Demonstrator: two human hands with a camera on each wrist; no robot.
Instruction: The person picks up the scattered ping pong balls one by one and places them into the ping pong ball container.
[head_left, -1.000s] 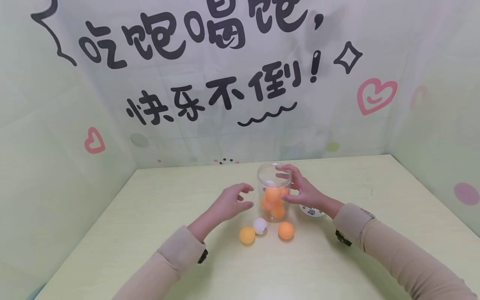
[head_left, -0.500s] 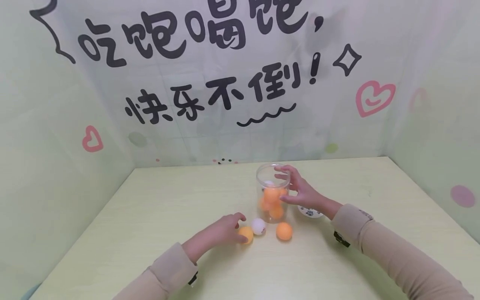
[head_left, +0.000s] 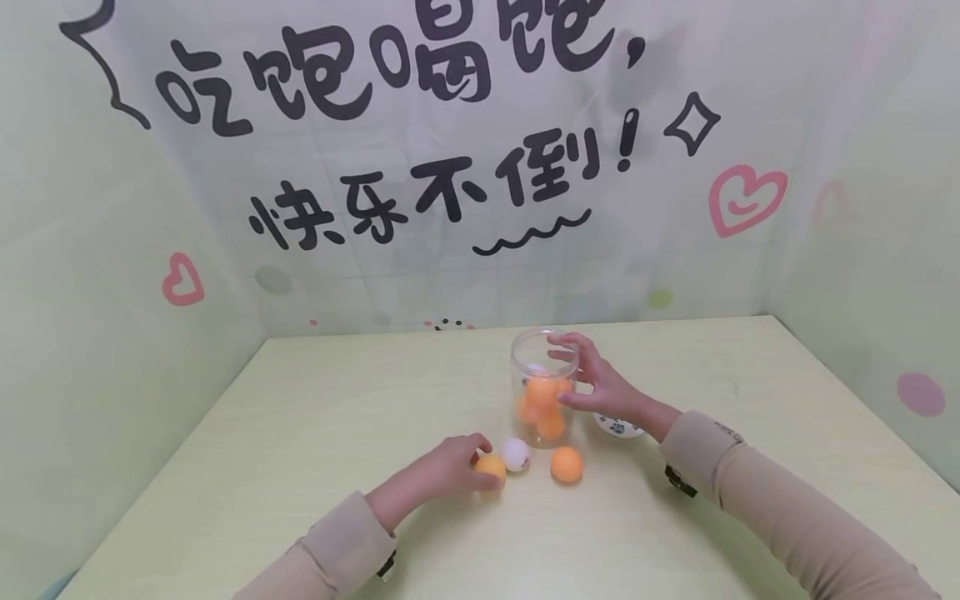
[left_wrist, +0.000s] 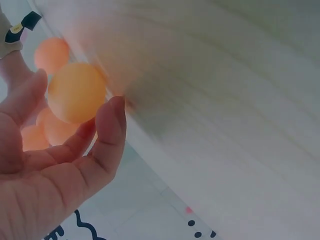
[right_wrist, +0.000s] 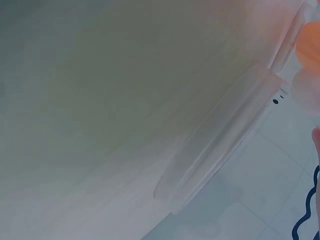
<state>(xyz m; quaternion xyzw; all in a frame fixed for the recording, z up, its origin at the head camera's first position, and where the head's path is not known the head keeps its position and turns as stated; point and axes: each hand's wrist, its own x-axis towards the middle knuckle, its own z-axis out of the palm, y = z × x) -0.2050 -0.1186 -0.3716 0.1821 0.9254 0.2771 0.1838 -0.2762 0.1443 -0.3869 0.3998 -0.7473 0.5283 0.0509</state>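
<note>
Pinching yellow ball (head_left: 491,470), left hand (head_left: 453,467) curled, right hand (head_left: 606,388) gripping jar (head_left: 542,372), white ball (head_left: 516,455) between, orange ball (head_left: 566,465) near.

Left ping-pong ball (head_left: 492,464): yellow-orange, plain. Middle ping-pong ball (head_left: 515,455): white, small reddish print. Right ping-pong ball (head_left: 567,464): stronger orange, plain. Jar (head_left: 515,392): clear, colourless. Balls inside (head_left: 542,391): mostly orange, white showing at far side. Flat disc (head_left: 618,427) right of jar: white, small dark printed figures. Sleeves (head_left: 795,492): both beige. Wrist straps (head_left: 680,481): black. Worktop (head_left: 360,392): pale cream-yellow, faint grain. Far backdrop (head_left: 420,292): whitish, bold black Chinese lettering (head_left: 448,188), black wavy line, black-outlined star (head_left: 692,123). Right heart (head_left: 723,208): pink outline, smile inside. Left heart (head_left: 198,292): pink outline. Dots: green far (head_left: 660,298), mauve right (head_left: 921,394), grey-green far left (head_left: 273,281).
</note>
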